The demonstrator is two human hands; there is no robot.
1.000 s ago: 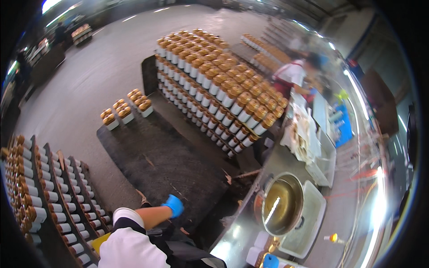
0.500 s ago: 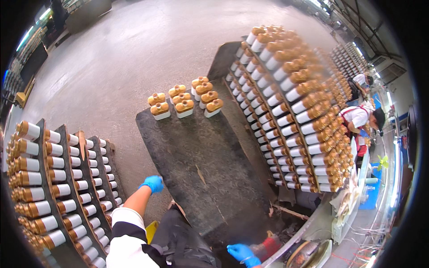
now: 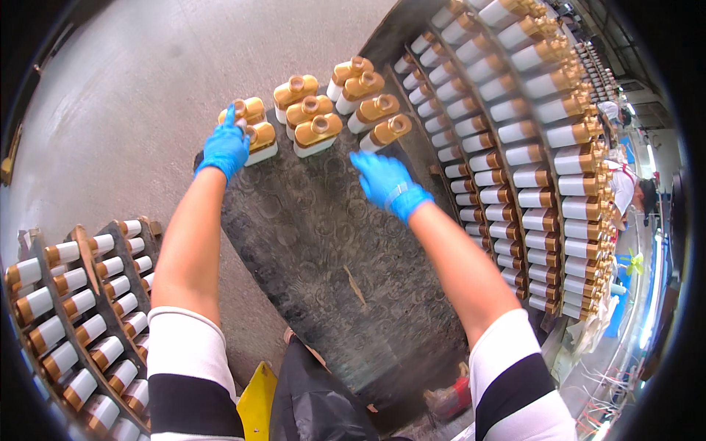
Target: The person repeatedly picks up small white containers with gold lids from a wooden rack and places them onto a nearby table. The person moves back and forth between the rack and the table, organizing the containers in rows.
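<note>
Reaching left hand (image 3: 224, 149), bottles (image 3: 250, 132)

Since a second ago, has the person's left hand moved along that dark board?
Yes. The left hand has gone from the near end of the dark board to its far end, onto the gold-topped bottles.

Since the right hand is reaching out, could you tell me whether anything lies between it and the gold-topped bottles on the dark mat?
Nothing visible does. Only bare dark mat lies between the right hand and the nearest gold-topped bottles. The left hand already touches the leftmost bottle.

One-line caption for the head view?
Blue-gloved left hand touches gold-topped white bottles on dark mat; right hand hovers open.
</note>
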